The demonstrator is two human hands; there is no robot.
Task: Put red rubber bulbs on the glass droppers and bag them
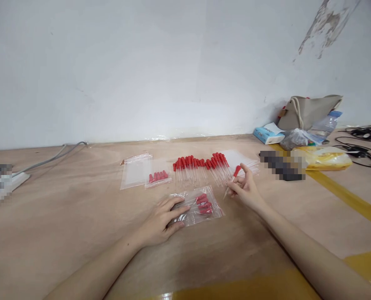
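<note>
My left hand [165, 221] lies with fingers spread on a clear zip bag [190, 221]. Inside that bag are several droppers with red rubber bulbs [205, 204]. Between the fingers of my right hand [246, 188] is a single glass dropper [230, 184], tilted, its red bulb up and its thin tip toward the table. Loose droppers lie in a row behind the bag, in a left group [187, 164] and a right group [217, 164]. A filled bag of droppers [158, 177] rests farther left, partly over a flat clear bag [135, 173].
More flat clear bags [240, 158] lie behind my right hand. At the right are a blue tissue box [268, 135], a beige bag [313, 112], a yellow package [325, 158], black cables [362, 152] and a blurred dark object [279, 164]. A grey cable [52, 158] runs at the left. A wall stands behind.
</note>
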